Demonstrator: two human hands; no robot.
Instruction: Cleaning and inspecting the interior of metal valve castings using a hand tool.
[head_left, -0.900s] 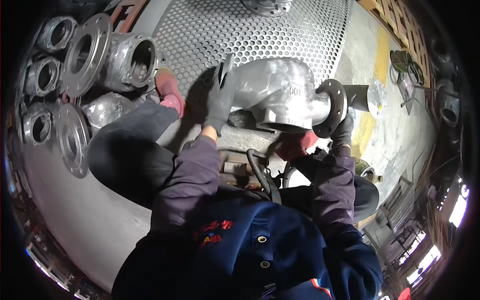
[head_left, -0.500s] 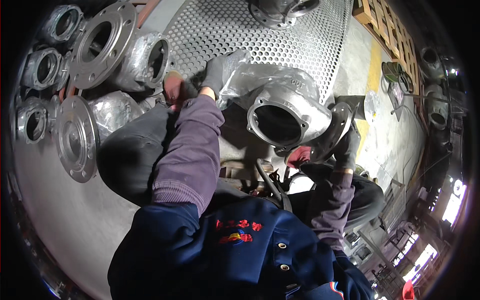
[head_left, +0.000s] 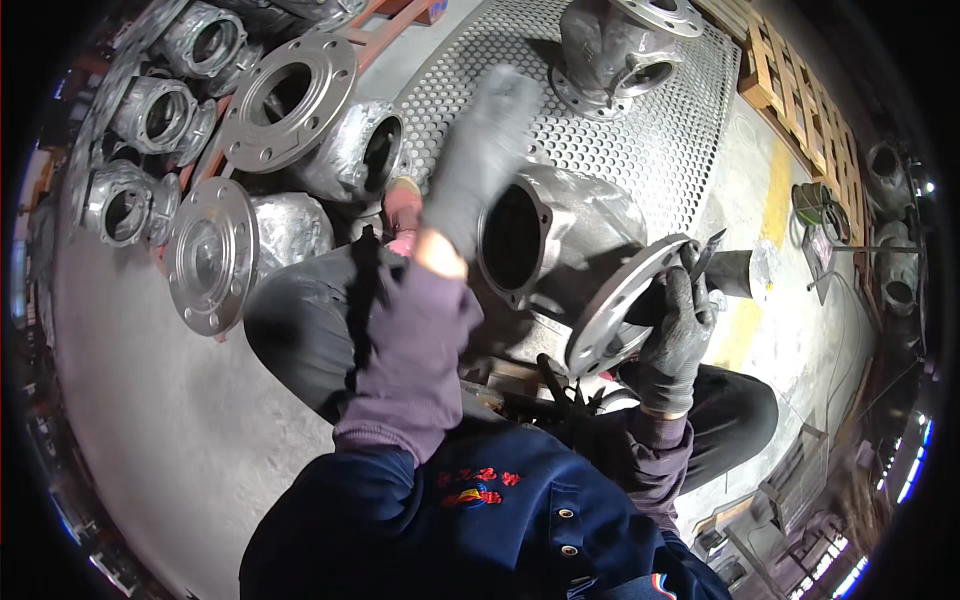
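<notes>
A grey metal valve casting (head_left: 590, 215) lies on its side in front of me, its round opening facing left. Its bolt-holed flange (head_left: 600, 322) stands tilted towards my right knee. My right hand (head_left: 680, 335), in a dark grey glove, is closed at the flange's back edge. A thin, dark pointed tool (head_left: 709, 252) sticks up from its fingers; the handle is hidden. Above the casting's left side, my left hand (head_left: 485, 150) is raised and smeared by motion, also gloved. Its fingers cannot be made out.
A perforated metal plate (head_left: 470, 60) lies ahead, bearing another flanged casting (head_left: 610, 60). Several castings, including a large flanged one (head_left: 215, 255), crowd my left. A wooden pallet (head_left: 790, 85) stands at the far right. Beside the flange is a dark cylinder (head_left: 732, 272).
The casting has turned, so its opening now faces left and its flange shows its face. My left hand has come off the casting and moved right. My right hand has shifted nearer me.
</notes>
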